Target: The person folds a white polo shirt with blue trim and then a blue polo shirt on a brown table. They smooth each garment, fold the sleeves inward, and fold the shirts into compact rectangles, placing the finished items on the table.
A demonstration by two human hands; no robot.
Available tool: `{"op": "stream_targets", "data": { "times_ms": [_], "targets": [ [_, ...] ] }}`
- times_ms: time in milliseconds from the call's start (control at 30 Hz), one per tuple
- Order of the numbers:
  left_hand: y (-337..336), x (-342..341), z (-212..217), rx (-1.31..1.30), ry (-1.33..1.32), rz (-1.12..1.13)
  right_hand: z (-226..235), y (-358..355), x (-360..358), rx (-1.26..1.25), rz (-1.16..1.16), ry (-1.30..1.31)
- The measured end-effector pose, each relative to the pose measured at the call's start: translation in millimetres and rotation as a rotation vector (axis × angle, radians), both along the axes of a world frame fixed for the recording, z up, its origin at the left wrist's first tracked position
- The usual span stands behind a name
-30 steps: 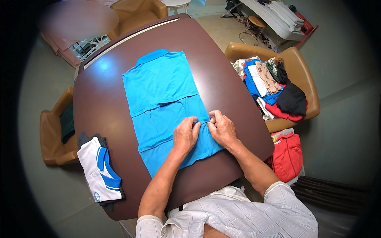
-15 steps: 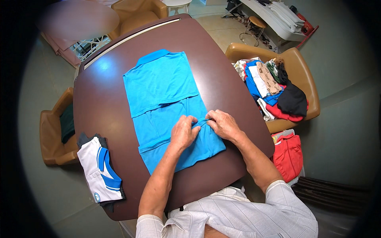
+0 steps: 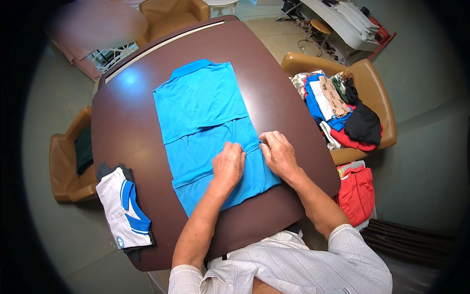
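A bright blue collared shirt [image 3: 205, 103] lies back side up on the brown table, its collar at the far end and its sides tucked in. Its lower end forms a folded-over band near me. My left hand [image 3: 229, 164] is closed at the middle of that band, its fingertips pinching the fabric edge. At the band's right end my right hand [image 3: 279, 153] grips the same edge between thumb and fingers. The cloth directly under the fingertips is partly hidden.
On the dark brown table [image 3: 122, 196], a white shirt with a blue collar [image 3: 117, 210] rests over dark cloth at the left edge. A tan armchair [image 3: 382, 98] at the right holds piled clothes [image 3: 338, 108]. Red folded clothing [image 3: 355, 193] lies below it. Another armchair [image 3: 63, 166] stands left.
My right hand has shifted slightly right and up along the folded edge. The edge between my hands looks flatter and straighter. My left hand stays nearly in place, its fingers drawn closer together.
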State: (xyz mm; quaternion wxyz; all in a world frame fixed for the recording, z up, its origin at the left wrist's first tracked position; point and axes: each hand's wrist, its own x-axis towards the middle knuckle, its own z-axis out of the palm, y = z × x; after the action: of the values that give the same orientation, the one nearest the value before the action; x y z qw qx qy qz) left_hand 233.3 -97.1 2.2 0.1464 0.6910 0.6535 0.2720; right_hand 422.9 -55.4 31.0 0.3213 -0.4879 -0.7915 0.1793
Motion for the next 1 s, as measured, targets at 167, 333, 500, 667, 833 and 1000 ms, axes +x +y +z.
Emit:
{"op": "stream_targets", "data": {
  "times_ms": [167, 333, 500, 667, 833, 1000],
  "targets": [
    [-35, 10, 15, 0.335, -0.087, -0.141, 12, -48, 0, 0.084, 0.068, 0.111],
    [-74, 5, 7, 0.355, 0.014, -0.382, 9, -83, 39, -0.159, -0.103, 0.083],
    [-90, -2, -1, 0.179, -0.143, -0.474, 4, -116, 59, -0.287, -0.156, 0.022],
    [-92, -2, -14, 0.23, -0.099, -0.481, 4, -117, 51, -0.449, -0.211, 0.023],
    [-91, -2, -15, 0.266, -0.064, -0.481, -8, -103, 51, -0.601, -0.204, 0.144],
    [-92, -2, -19, 0.269, -0.079, -0.466, -11, -100, 51, -0.523, -0.21, 0.084]
  ]
}}
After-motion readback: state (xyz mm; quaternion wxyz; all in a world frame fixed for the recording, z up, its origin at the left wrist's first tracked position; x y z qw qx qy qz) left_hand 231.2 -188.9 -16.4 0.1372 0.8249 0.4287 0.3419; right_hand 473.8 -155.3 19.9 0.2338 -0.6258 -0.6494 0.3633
